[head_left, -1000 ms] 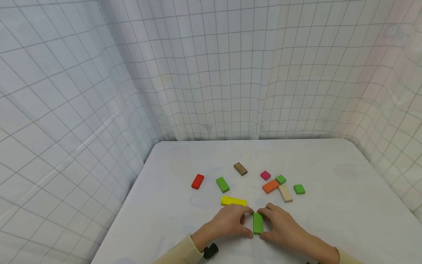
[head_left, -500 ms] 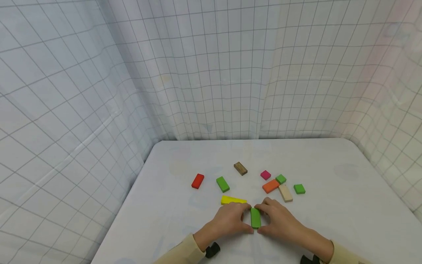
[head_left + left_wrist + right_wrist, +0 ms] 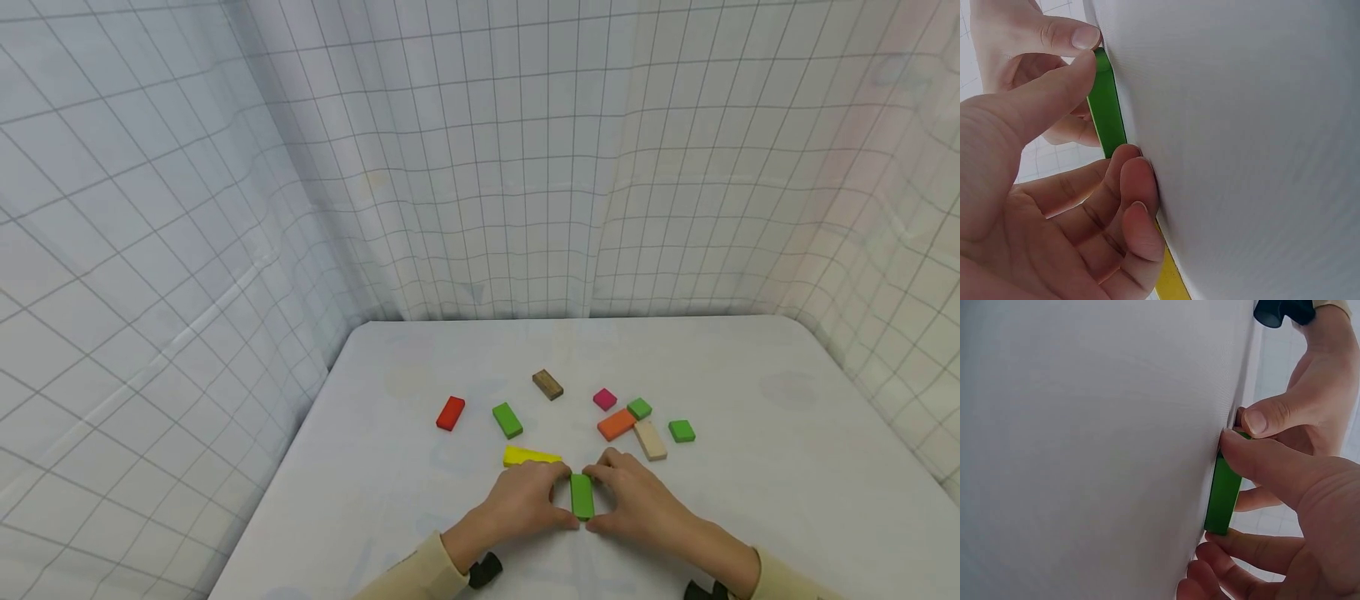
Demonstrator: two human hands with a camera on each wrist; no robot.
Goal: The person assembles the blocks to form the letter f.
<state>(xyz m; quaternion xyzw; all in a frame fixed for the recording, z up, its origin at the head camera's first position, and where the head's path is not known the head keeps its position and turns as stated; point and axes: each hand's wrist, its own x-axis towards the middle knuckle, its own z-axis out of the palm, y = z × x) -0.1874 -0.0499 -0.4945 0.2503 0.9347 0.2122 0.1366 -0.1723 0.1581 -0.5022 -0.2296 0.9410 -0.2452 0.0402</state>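
A green rectangular block (image 3: 582, 497) lies flat on the white table near the front, its long side pointing away from me. My left hand (image 3: 521, 502) pinches it from the left, thumb at the near end and index finger at the far end. From the right, my right hand (image 3: 637, 505) grips the same block in the same way. In the left wrist view the green block (image 3: 1107, 109) shows between thumb and fingertips. The right wrist view has the block's side (image 3: 1222, 497) facing the camera. Just beyond the left knuckles lies a yellow block (image 3: 531, 455), partly covered.
Farther back lie a red block (image 3: 451, 413), another green block (image 3: 507, 421) and a brown block (image 3: 547, 384). Toward the right are a pink piece (image 3: 604, 399), an orange block (image 3: 617, 424), a beige block (image 3: 650, 440) and small green squares (image 3: 682, 431). Grid-patterned curtains (image 3: 495, 167) enclose the table.
Both hands and the green block between them shifted slightly away from me and to the left during the first half second. Since then they have stayed almost still.
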